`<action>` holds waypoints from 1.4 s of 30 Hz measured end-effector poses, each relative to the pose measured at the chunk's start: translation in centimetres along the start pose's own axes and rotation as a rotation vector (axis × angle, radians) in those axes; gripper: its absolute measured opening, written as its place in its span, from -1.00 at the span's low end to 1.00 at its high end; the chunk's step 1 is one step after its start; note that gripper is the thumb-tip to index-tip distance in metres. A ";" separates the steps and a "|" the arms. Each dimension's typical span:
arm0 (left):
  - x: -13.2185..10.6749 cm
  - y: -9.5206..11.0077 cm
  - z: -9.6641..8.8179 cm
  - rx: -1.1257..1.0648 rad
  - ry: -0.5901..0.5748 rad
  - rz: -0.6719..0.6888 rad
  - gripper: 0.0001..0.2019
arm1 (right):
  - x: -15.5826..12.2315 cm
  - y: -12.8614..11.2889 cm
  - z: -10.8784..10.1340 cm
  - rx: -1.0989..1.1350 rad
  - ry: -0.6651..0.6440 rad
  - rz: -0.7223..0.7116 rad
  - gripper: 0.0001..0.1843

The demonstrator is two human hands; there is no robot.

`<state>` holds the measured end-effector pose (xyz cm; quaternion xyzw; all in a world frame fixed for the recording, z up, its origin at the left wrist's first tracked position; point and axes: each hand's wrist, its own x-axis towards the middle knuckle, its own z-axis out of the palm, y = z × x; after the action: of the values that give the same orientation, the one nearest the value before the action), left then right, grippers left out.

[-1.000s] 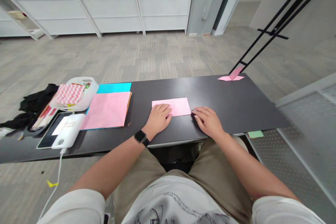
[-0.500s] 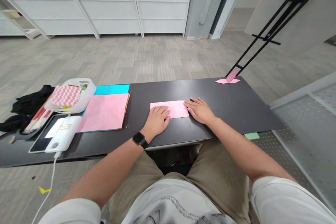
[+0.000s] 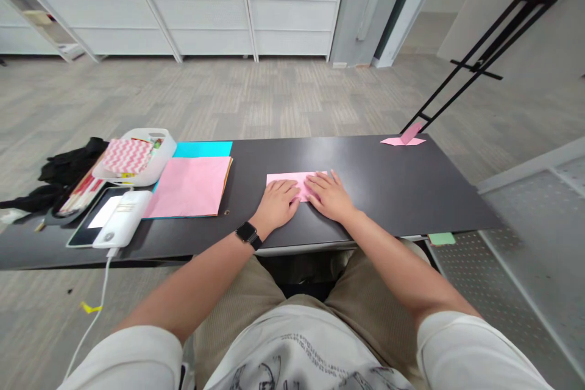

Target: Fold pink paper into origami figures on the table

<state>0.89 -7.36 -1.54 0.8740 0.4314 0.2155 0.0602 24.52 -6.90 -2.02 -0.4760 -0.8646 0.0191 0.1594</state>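
Observation:
A folded pink sheet of paper (image 3: 284,177) lies flat on the dark table, its long side running left to right. My left hand (image 3: 277,200) rests palm down on the paper's left part, fingers stretched out. On its right part lies my right hand (image 3: 329,196), also flat, its fingertips close to those of the left. The two hands cover most of the sheet's near side and right end. At the table's far right corner stands a folded pink paper piece (image 3: 409,135) with a raised flap.
Left of my hands is a stack of pink paper (image 3: 194,186) over a blue sheet (image 3: 205,148). Further left are a white basket (image 3: 165,149), a white power bank (image 3: 123,216) with a cable, a tablet (image 3: 82,233) and black cloth (image 3: 73,161). A black stand (image 3: 479,64) rises beyond the right corner.
My right hand has slid left along the paper, from its right end toward my left hand. The left hand stays on the sheet. The view has shifted slightly.

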 end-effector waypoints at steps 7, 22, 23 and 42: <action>-0.2 0.1 0.0 0.024 0.008 -0.006 -0.70 | 0.0 0.6 0.5 0.024 -0.020 0.028 -0.44; -4.0 -2.9 -1.8 0.101 -0.092 -0.145 -0.44 | 0.0 0.7 0.3 0.045 -0.002 0.005 -0.46; -4.5 -3.7 -2.0 0.102 -0.098 -0.167 -0.42 | 0.0 0.7 0.3 0.044 -0.004 0.005 -0.45; 0.0 1.1 -0.8 -0.092 -0.029 0.000 -0.52 | 0.0 1.6 0.8 0.134 -0.023 -0.003 -0.33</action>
<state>1.33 -8.09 -0.50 0.8733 0.4203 0.2224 0.1063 25.62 -5.95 -3.07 -0.4628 -0.8639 0.0821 0.1807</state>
